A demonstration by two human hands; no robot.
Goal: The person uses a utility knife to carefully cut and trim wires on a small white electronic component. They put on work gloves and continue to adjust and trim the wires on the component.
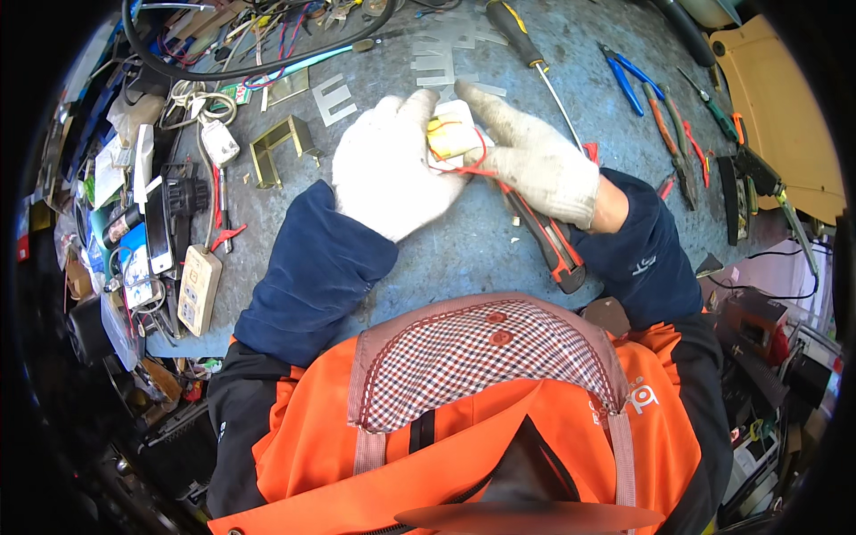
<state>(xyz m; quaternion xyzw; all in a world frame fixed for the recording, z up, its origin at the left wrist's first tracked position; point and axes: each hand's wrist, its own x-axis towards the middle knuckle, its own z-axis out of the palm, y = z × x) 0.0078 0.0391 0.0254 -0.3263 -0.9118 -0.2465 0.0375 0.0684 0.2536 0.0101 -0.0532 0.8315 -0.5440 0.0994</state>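
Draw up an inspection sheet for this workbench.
Surface: blue worktop, scuffed and marked.
Job's things: yellow-and-white part between the hands, red wire beside it.
Clutter: screwdriver, blue-handled pliers and red-black utility knife toward the right; metal bracket at left.
Hands: gloved left hand holds the part; gloved right hand beside it, grip unclear.
Cables: black cable curves across the upper left; beige power strip below.
Surroundings: beige panel at right.
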